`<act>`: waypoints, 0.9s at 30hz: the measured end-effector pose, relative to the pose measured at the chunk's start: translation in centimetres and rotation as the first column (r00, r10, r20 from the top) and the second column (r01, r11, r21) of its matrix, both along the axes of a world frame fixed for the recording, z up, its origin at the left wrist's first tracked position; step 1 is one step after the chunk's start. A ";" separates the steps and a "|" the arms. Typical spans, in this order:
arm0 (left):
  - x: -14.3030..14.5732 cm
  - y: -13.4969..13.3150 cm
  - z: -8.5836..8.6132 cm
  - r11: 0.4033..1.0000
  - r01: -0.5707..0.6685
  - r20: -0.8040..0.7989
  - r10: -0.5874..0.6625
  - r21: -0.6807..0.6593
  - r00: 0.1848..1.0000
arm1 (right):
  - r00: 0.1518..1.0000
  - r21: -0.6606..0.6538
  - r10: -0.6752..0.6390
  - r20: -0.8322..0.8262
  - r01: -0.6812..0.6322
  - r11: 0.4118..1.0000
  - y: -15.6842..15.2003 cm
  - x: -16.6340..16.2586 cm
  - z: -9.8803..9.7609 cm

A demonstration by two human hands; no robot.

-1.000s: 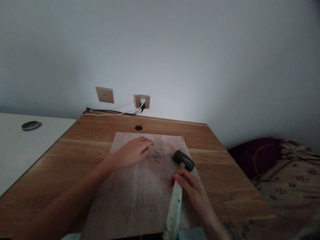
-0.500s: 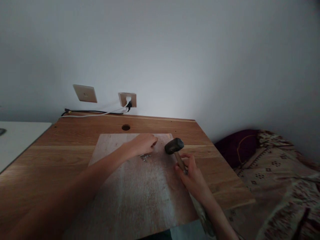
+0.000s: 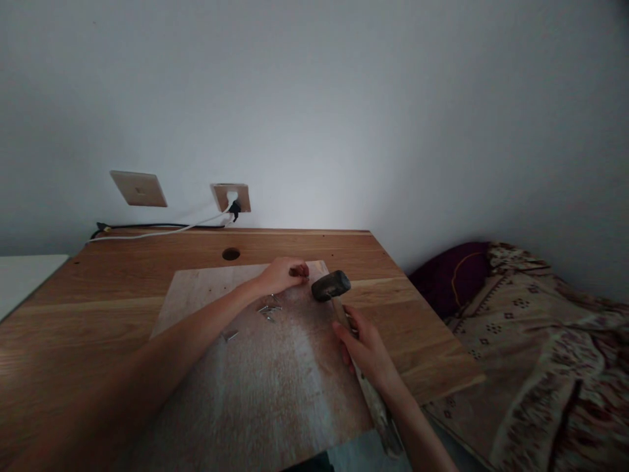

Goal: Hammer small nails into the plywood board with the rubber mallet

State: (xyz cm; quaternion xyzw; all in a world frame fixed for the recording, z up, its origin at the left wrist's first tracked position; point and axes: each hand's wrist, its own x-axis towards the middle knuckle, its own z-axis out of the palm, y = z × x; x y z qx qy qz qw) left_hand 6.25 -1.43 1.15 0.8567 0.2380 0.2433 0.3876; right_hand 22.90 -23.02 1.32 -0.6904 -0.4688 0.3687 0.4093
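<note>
Single cam, worn on the person's head, looking fwd & down over the wooden desk (image 3: 417, 341) from its near side — pic squeezed in ht by a qtr. Pale wall (image 3: 344, 131) faces the lens & fills approx. the upper half; desk's far edge runs abt mid-ht, L of centre. Forearms come in from btm L & btm R, so L hand (image 3: 282, 274) & R hand (image 3: 364, 344) sit nr the middle, seen from behind & above. Wide view: white tabletop (image 3: 29, 275) at L edge, patterned bedding (image 3: 521, 354) at R; board (image 3: 265, 387) nearest, wall well beyond
</note>
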 end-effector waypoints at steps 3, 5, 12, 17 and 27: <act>0.0 -0.2 0.0 1.000 0.001 0.019 -0.001 0.009 1.000 | 1.000 -0.008 -0.004 -0.017 0.004 1.000 0.0 0.0 0.1; -0.1 -0.3 -0.2 1.000 -0.016 0.028 0.016 0.019 0.999 | 1.000 -0.003 0.004 -0.027 -0.004 1.000 0.0 -0.1 0.2; -0.1 -0.1 -1.0 0.999 -0.037 0.041 0.036 0.034 0.999 | 0.994 -0.002 -0.018 -0.112 0.018 1.000 0.1 -0.1 0.0; 0.0 -0.1 -1.3 0.994 -0.022 0.030 0.019 0.108 0.999 | 0.986 -0.034 -0.042 -0.162 0.037 0.999 0.4 0.2 -0.1; 0.3 0.0 -1.7 0.997 -0.033 0.053 0.030 0.063 0.998 | 0.957 0.002 -0.026 -0.290 0.028 1.000 2.1 -0.3 1.4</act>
